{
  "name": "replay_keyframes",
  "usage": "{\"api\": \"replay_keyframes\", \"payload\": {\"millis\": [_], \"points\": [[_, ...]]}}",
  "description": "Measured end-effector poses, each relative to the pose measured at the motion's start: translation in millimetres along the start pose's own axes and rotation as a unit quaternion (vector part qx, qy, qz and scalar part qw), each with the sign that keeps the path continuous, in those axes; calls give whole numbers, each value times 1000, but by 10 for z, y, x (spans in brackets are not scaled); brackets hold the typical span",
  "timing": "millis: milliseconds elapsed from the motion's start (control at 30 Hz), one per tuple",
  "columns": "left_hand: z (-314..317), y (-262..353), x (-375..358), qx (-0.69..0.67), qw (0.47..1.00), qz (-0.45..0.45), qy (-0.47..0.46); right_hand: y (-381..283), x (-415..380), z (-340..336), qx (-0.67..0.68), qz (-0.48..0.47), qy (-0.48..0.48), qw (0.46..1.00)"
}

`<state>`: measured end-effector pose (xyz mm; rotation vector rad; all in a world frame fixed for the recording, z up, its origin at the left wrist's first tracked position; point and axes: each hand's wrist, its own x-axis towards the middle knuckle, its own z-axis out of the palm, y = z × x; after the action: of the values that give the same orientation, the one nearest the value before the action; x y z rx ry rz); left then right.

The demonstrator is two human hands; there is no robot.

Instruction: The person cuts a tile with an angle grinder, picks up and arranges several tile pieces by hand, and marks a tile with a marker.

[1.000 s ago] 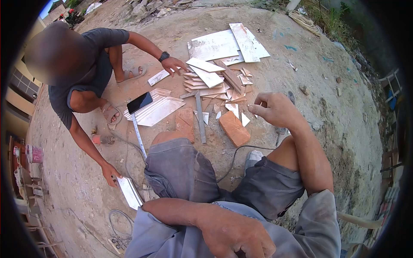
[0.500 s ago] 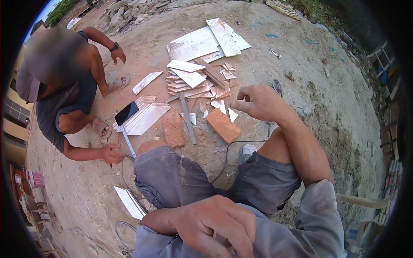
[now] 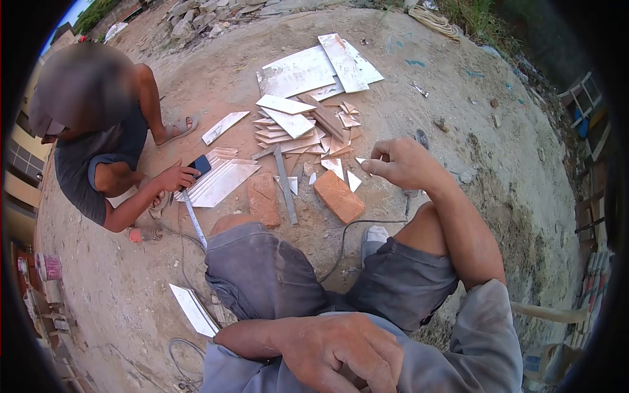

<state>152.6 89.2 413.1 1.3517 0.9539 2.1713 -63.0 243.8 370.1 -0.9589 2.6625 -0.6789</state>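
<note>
My right hand [image 3: 403, 164] is raised at the right of the tile pieces, thumb and finger pinched on a small white tile shard [image 3: 360, 160]. Near my chest, my left hand [image 3: 344, 350] has its fingers curled; what they hold, if anything, is hidden. In front of my knees lie two orange bricks [image 3: 339, 197] [image 3: 263, 200] with a grey metal bar [image 3: 285, 187] between them. Beyond them is a pile of cut white tile strips [image 3: 287, 122]. Small triangular offcuts [image 3: 354, 181] lie by the right brick.
A co-worker [image 3: 98, 150] squats at the left, one hand on a dark phone [image 3: 200, 166] above stacked strips [image 3: 219, 183]. A tape measure [image 3: 194, 219] reaches my knee. Large tiles [image 3: 298, 71] lie at the back. A black cable [image 3: 344, 242] runs between my legs.
The co-worker's hand has moved up to the phone, uncovering a red tool on the ground. The co-worker's other arm has drawn back. A white shard now shows at my right fingertips. My left hand has shifted slightly right.
</note>
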Motion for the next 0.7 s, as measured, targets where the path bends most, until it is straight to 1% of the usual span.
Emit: {"api": "replay_keyframes", "payload": {"millis": [33, 67, 133, 167, 233, 267, 333, 367, 433, 500, 533, 567, 633, 667, 700], "points": [[13, -14, -9, -6, 1000, -7, -13, 0, -11, 4, 4, -2, 7, 1000], [62, -43, -18, -2, 1000, -4, -7, -18, -26, -5, 3, -9, 3, 1000], [165, -117, -25, -59, 997, 24, 42, -98, -32, -51, 8, 41, -8, 999], [188, -118, -11, -46, 997, 29, 57, -131, -27, -56, 9, 23, -18, 1000], [253, -92, 5, -55, 998, 12, 29, -182, -34, -44, 4, 34, -1, 999], [266, -85, -22, -40, 998, 20, 45, -217, -38, -42, 13, 36, 1, 999], [268, -82, -76, -71, 996, 30, 35, -185, -45, -44, 17, 37, 3, 999], [261, -96, -86, -50, 996, 43, 57, -141, -21, -19, 16, 30, -5, 999], [270, -98, -154, -35, 995, 97, 19, -115, 7, 19, 36, 37, -2, 999], [334, -12, -327, 15, 989, 129, 71, -133, 43, 26, 51, 51, -33, 997], [372, 26, -426, 46, 985, 142, 85, -75, 72, 55, 64, 34, -45, 996], [428, 26, -548, 48, 982, 148, 111, -18, 86, 92, 77, 23, -55, 995], [517, -3, -818, 157, 955, 179, 176, 6, 103, 116, 82, 28, -82, 993], [543, 19, -947, 156, 952, 182, 190, 20, 119, 125, 86, 41, -83, 992], [563, 66, -1082, 164, 942, 189, 225, 55, 142, 144, 85, 45, -94, 991]]}}
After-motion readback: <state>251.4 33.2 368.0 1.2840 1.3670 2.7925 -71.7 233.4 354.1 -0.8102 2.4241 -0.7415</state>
